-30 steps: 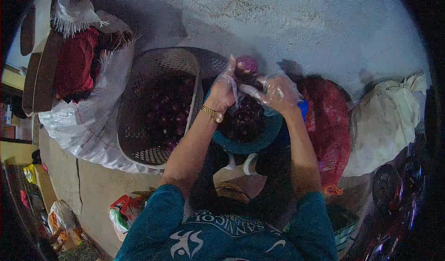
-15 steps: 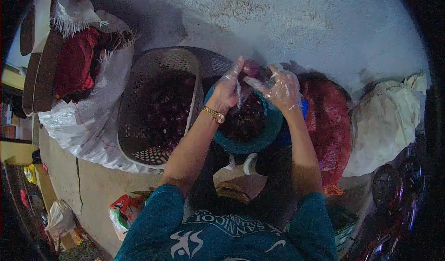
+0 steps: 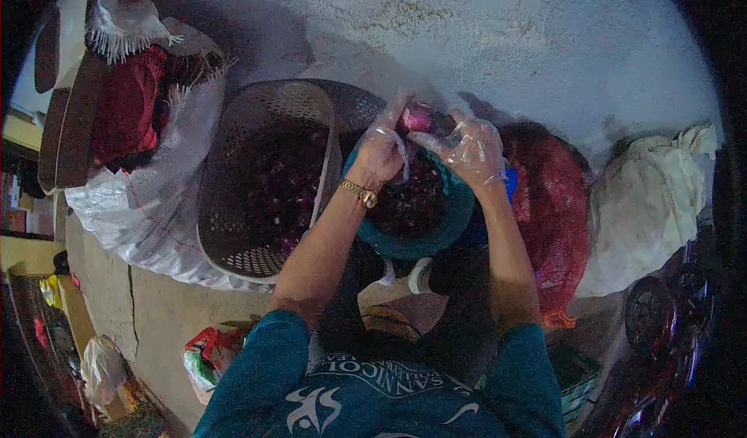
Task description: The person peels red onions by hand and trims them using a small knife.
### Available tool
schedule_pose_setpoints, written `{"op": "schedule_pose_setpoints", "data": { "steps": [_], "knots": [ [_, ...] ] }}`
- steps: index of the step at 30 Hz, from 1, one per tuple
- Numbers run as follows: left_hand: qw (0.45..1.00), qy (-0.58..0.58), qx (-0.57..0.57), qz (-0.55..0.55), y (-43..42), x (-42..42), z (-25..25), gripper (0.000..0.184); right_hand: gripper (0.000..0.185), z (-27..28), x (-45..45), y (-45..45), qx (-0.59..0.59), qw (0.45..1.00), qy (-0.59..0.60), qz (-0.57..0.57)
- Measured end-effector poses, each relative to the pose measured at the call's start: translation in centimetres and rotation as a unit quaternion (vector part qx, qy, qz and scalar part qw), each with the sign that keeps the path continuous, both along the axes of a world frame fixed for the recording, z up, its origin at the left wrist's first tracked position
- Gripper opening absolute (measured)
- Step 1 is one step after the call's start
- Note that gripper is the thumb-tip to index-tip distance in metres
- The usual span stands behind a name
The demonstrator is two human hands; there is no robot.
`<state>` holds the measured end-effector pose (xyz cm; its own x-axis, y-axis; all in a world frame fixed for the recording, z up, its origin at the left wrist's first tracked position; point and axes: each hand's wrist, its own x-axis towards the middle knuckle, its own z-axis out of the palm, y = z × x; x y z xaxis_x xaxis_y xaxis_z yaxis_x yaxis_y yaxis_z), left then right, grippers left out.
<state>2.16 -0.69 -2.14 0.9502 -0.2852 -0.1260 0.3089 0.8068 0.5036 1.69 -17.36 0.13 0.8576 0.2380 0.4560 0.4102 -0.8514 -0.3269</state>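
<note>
A purple-red onion (image 3: 418,117) is between my two hands, above the far rim of a teal basin (image 3: 416,247). My left hand (image 3: 381,152), in a clear plastic glove, grips the onion from its left side. On the other side my right hand (image 3: 473,152), gloved too, has its thumb against the onion and its fingers curled around something dark I cannot make out. Dark peelings or onions (image 3: 408,204) lie in the basin. Left of it, a grey perforated crate (image 3: 268,99) holds many dark red onions (image 3: 284,193).
A red mesh sack (image 3: 548,212) and a whitish sack (image 3: 646,212) stand at the right. Further left are a white woven sack (image 3: 148,212) and a cardboard box (image 3: 74,127) beside red cloth-like netting (image 3: 128,115). A rough wall (image 3: 506,41) rises behind.
The onion has turned, showing a brighter pink side, and sits slightly lower than a second ago. My right fingers have risen and curled near it. The crate and basin have stayed put.
</note>
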Motion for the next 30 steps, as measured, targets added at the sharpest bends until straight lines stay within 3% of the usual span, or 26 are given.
{"op": "schedule_pose_setpoints", "data": {
  "steps": [10,12,19,24,28,30],
  "knots": [
    [1.000,0.015,0.017,-0.018,0.2,0.1,0.1,0.030,0.074,0.4,-0.3,0.2,-0.003,0.999,-0.034,0.011],
    [0.999,0.018,0.039,-0.027,0.2,0.1,0.1,0.030,0.064,1.4,-0.5,0.3,-0.004,1.000,0.012,0.004],
    [0.998,0.002,0.047,-0.030,0.4,0.3,-0.4,0.035,0.067,1.8,-0.6,0.3,0.004,0.999,0.045,0.006],
    [0.999,0.012,0.047,-0.022,0.3,0.3,-0.4,0.034,0.061,2.4,-0.3,0.1,0.017,0.987,0.154,0.036],
    [0.998,0.013,0.053,-0.016,0.4,0.2,-0.2,0.034,0.069,0.9,0.2,-0.4,-0.035,0.996,0.075,0.044],
    [0.999,0.004,0.050,-0.009,0.5,0.4,-0.6,0.034,0.069,2.3,-0.3,-0.1,-0.020,0.987,0.154,0.050]
  ]
}}
